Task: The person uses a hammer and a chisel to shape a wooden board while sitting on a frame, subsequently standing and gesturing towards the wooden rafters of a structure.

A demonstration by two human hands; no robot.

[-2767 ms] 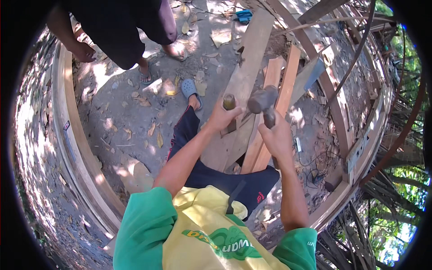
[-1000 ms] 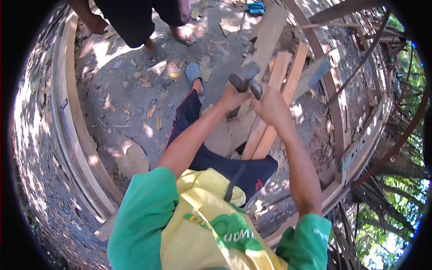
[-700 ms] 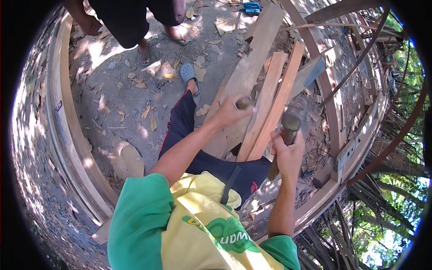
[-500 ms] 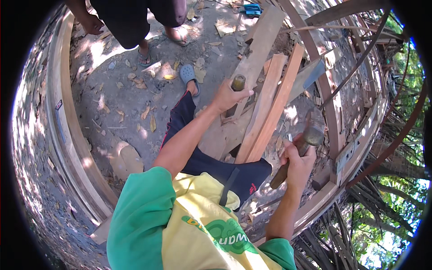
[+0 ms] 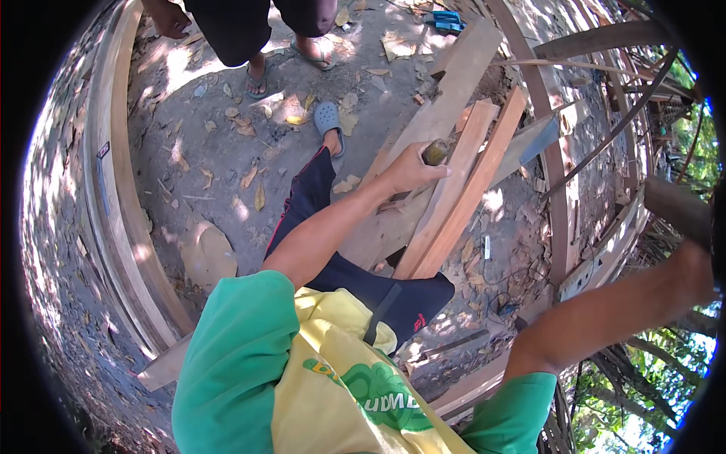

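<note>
Tool handle [image 5: 435,153], likely stiff and fairly light, sat clamped in left hand [image 5: 411,169], best held below its protruding end; couldn't tell closure of right hand [image 5: 693,271].

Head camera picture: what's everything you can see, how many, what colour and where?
tool handle: one, brown, centre; likely a chisel's, end hidden
mallet: one, dark brown, right edge
wood strips: two, reddish-brown, centre
notched board: one, grey-brown, upper centre
long planks: several, brown, left
power tool: one, blue, top
dry leaves: many, yellow-brown, ground
co-worker: one, dark shorts, top left
clog: one, grey, left foot
trousers: one pair, navy, lower centre
shirt: one, yellow-green, bottom
left hand: one, bare, around tool handle
right hand: one, bare, at mallet, partly hidden
</note>
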